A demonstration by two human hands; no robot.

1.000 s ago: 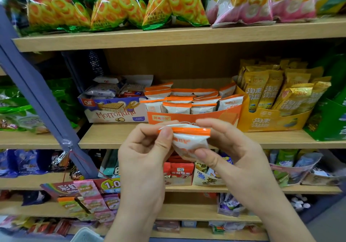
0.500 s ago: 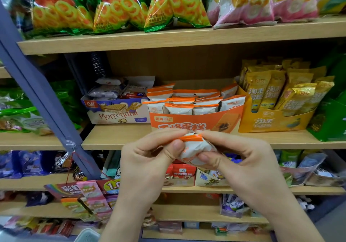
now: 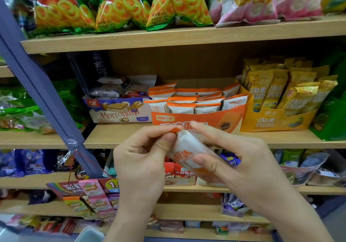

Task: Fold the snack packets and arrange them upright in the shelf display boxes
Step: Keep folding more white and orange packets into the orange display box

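Note:
A white snack packet (image 3: 187, 149) with orange ends is held between both hands in front of the middle shelf. My left hand (image 3: 142, 159) pinches its orange top end between thumb and fingers. My right hand (image 3: 241, 159) wraps the packet's lower body, thumb across its front. The packet lies tilted, top end up and to the left. Behind it stands the orange display box (image 3: 209, 117), filled with several matching packets standing upright in rows.
A white and blue wafer box (image 3: 119, 111) sits left of the orange box, a yellow display box (image 3: 277, 120) of gold packets right of it. Large snack bags fill the top shelf (image 3: 168, 37). A blue diagonal strap (image 3: 43, 91) crosses the left. Lower shelves hold more snacks.
The packet has turned from level to tilted, its orange top edge folded toward my left hand. Both hands have sunk slightly lower before the orange box.

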